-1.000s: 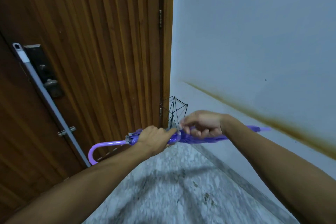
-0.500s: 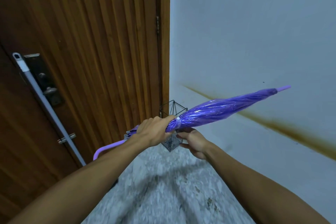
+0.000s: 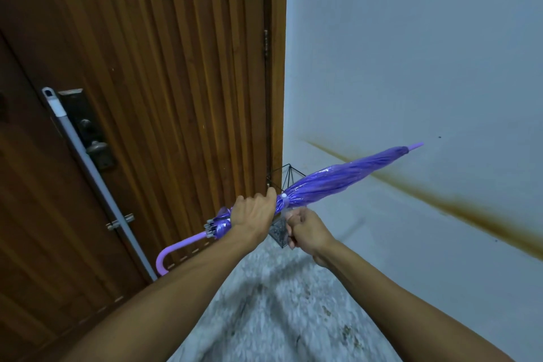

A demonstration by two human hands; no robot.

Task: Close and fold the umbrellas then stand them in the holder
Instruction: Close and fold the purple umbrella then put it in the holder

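Observation:
A closed purple umbrella [image 3: 338, 176] is rolled tight and bound by a pale strap. It lies slanted, its tip up and to the right against the wall, its curved lilac handle [image 3: 164, 258] low on the left. My left hand [image 3: 252, 214] grips it around the folded ribs, just left of the strap. Just beneath the strap, my right hand [image 3: 305, 229] is curled into a fist and seems to hold nothing. The black wire holder [image 3: 289, 175] stands on the floor in the corner behind both hands, which partly hide it.
A ribbed wooden door [image 3: 176, 97] fills the left, with a dark lock [image 3: 88, 129] and a grey pole [image 3: 97, 179] leaning against it. A white wall [image 3: 411, 53] with a brown stain is on the right. The floor [image 3: 279, 303] is speckled stone.
The umbrella's tip has swung up to the right from level. My right hand has let go of the canopy and dropped below the strap. My left hand keeps its grip.

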